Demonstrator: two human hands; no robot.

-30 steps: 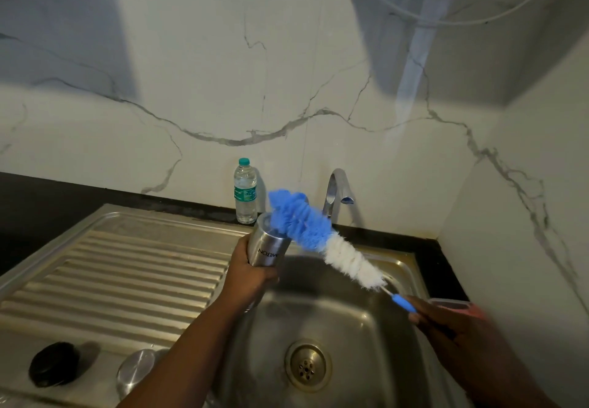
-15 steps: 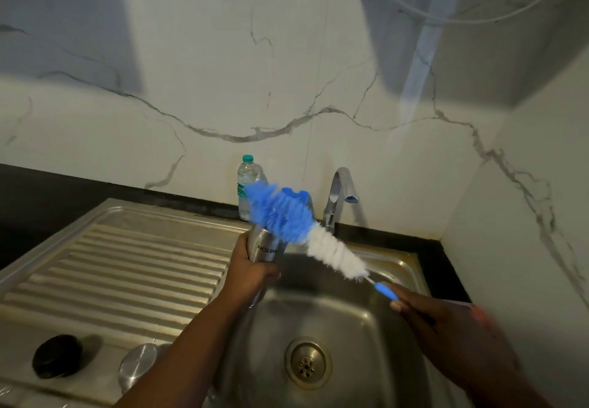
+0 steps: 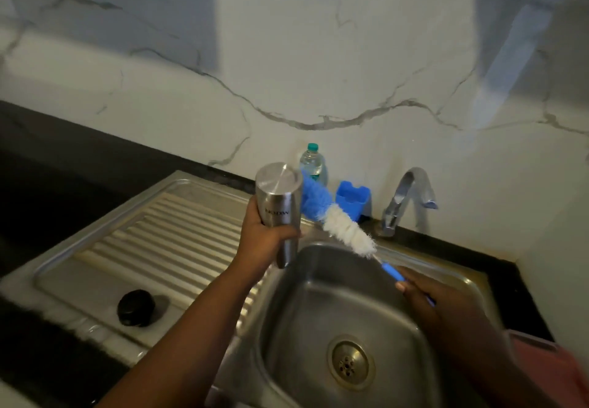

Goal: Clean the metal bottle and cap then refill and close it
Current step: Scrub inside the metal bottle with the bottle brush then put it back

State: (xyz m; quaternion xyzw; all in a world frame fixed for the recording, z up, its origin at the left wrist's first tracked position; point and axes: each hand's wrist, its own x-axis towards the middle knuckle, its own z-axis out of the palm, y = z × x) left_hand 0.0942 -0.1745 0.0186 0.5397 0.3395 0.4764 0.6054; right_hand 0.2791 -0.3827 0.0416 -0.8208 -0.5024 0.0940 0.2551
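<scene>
So the bottle (image 3: 279, 210) is flipped now. Half a second ago its open mouth pointed up with the brush (image 3: 331, 216) hovering at the rim; now the flat base faces up and the mouth points down toward the sink (image 3: 318, 280), with the logo reading upside down. The brush sits against the bottle's outer wall at about 3 o'clock of it, blue tip tucked behind. My read: the inside scrub is done or paused and the outside is getting its turn, so we're still in the cleaning half, with refill and capping to go.

Left hand (image 3: 264, 242) is wrapped around the lower body of the bottle, firm grip. Right hand (image 3: 427, 299) is closed on the brush's thin blue handle, over the basin at 4 o'clock.

Materials: the bottle is brushed steel, smooth, cylindrical, probably slippery when wet. The brush is fluffy, blue then white, on a wire stem. The black cap (image 3: 136, 307), round and matte, lies on the ribbed steel drainboard (image 3: 159, 235) at 8 o'clock. Whether the brush is actually touching the steel is hard to tell, since it's a bit blurry.
</scene>
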